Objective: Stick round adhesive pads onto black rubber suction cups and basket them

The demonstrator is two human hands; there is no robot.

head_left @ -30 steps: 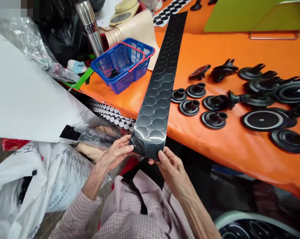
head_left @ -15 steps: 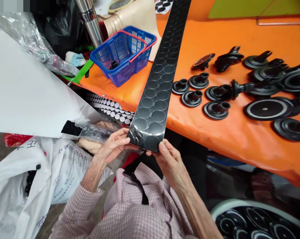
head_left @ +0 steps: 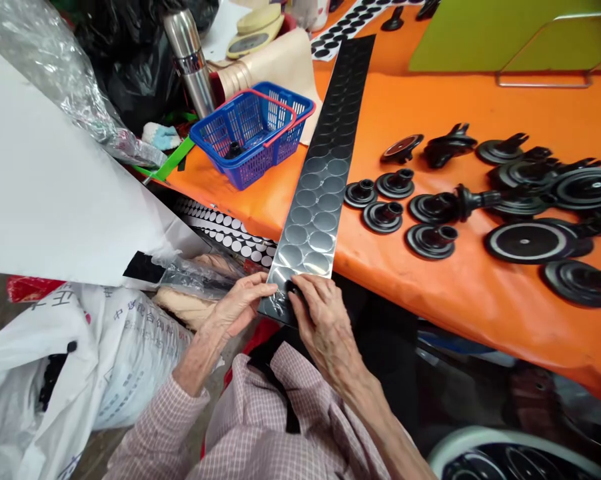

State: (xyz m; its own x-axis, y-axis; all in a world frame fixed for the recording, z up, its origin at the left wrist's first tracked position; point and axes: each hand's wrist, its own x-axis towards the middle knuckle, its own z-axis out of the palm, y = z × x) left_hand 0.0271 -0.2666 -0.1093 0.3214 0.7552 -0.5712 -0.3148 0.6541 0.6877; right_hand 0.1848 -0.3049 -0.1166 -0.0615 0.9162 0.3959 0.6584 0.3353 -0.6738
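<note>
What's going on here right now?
A person is handling a long glossy black strip of round discs, which lies across an orange-covered table. At the strip's near end, the left hand touches its edge, while the right hand rests its fingers on the surface. Black round flanged parts are spread on the table to the right, and a blue plastic basket sits to the left.

A white woven sack (head_left: pixel 130 353) beside the left hand (head_left: pixel 235 307) bears printed Chinese characters, apparently including 合饲料; the rest are too creased or small to read.
</note>
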